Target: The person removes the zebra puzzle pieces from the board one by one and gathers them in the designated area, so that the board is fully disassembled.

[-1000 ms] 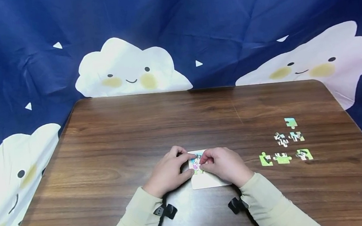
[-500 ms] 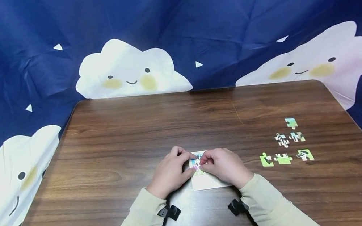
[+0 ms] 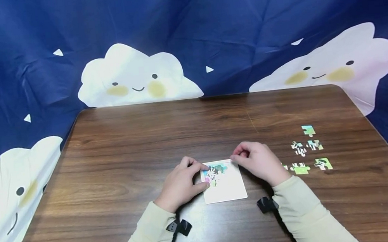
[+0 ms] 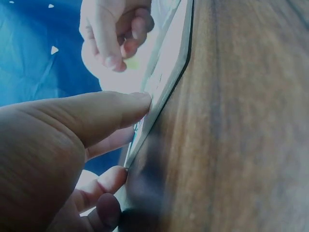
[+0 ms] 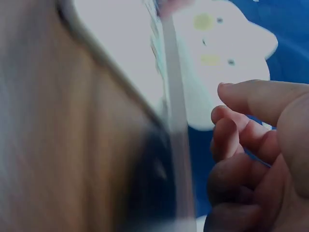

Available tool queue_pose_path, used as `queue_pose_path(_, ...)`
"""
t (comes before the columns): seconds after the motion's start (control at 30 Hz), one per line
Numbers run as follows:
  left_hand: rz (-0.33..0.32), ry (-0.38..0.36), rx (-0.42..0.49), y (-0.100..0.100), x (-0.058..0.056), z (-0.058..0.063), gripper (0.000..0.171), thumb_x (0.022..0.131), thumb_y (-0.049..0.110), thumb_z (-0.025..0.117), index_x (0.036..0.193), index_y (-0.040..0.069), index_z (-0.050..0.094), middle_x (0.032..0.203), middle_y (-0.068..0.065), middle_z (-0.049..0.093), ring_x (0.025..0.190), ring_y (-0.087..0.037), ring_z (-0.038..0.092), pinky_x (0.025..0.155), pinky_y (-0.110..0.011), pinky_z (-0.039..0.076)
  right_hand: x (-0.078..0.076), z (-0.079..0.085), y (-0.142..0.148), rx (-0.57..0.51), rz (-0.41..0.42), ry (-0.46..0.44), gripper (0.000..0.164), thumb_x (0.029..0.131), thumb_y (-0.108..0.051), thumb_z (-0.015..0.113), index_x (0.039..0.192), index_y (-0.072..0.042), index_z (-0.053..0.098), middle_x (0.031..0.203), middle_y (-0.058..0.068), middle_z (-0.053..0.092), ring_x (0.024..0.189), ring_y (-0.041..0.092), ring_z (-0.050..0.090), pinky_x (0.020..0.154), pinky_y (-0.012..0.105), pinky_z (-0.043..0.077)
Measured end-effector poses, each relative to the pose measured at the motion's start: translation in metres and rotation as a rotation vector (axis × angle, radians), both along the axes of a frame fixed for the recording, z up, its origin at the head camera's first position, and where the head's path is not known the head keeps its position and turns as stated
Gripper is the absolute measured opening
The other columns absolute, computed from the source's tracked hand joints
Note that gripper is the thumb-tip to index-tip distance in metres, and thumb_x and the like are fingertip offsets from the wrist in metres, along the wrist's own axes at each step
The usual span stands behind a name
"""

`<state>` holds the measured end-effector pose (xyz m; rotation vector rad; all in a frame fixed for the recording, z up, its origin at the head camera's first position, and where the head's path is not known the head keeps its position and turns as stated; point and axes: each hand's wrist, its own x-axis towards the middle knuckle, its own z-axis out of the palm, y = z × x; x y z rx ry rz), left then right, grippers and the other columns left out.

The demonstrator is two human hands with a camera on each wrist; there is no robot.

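A white puzzle board [image 3: 229, 188] lies on the table with a few joined puzzle pieces [image 3: 219, 168] in its upper left, showing black-and-white stripes, blue, green and pink. My left hand [image 3: 179, 184] rests at the board's left side, index fingertip near the top corner and thumb lower down. In the left wrist view its thumb [image 4: 137, 103] touches the board's face near the edge. Over the board's upper right corner hovers my right hand [image 3: 259, 163], fingers loosely curled. The right wrist view shows nothing between that hand's thumb [image 5: 246, 94] and fingers.
Several loose jigsaw pieces [image 3: 300, 168] lie on the right of the brown wooden table [image 3: 140, 141]. One of them is mostly hidden behind my right hand. A blue curtain [image 3: 226, 24] with smiling clouds hangs behind the table's far edge.
My right hand has left the joined pieces and moved right and away from me, uncovering more of the board and picture. It now partly covers one loose piece. My left hand stays about where it was.
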<state>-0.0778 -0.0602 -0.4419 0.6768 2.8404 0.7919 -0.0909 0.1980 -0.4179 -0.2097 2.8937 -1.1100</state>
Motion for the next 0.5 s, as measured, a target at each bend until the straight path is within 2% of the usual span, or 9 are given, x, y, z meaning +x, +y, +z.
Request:
queue_pose_path(0.27, -0.011, -0.001, -0.011, -0.002, 0.0, -0.003, 0.038, 0.084, 0.039, 0.078, 0.121, 0.03, 0.071, 0.117, 0.002, 0.054, 0.089, -0.018, 0.058, 0.073, -0.037, 0.048, -0.009, 0.003, 0.055, 0.115, -0.175, 0.085, 0.016, 0.093, -0.028, 0.07, 0.091, -0.012, 0.071, 0.077, 0.001, 0.065, 0.068, 0.018, 0.056, 0.064, 0.036, 0.042)
queue_pose_path(0.5, -0.011, -0.01, -0.01, -0.001, 0.0, -0.001, 0.039, 0.085, 0.038, 0.078, 0.123, 0.031, 0.071, 0.118, 0.002, 0.054, 0.092, -0.019, 0.059, 0.074, -0.038, 0.048, -0.014, 0.001, 0.101, 0.116, -0.302, 0.113, 0.024, 0.094, -0.028, 0.067, 0.098, -0.005, 0.071, 0.092, 0.014, 0.07, 0.082, 0.029, 0.061, 0.072, 0.04, 0.042)
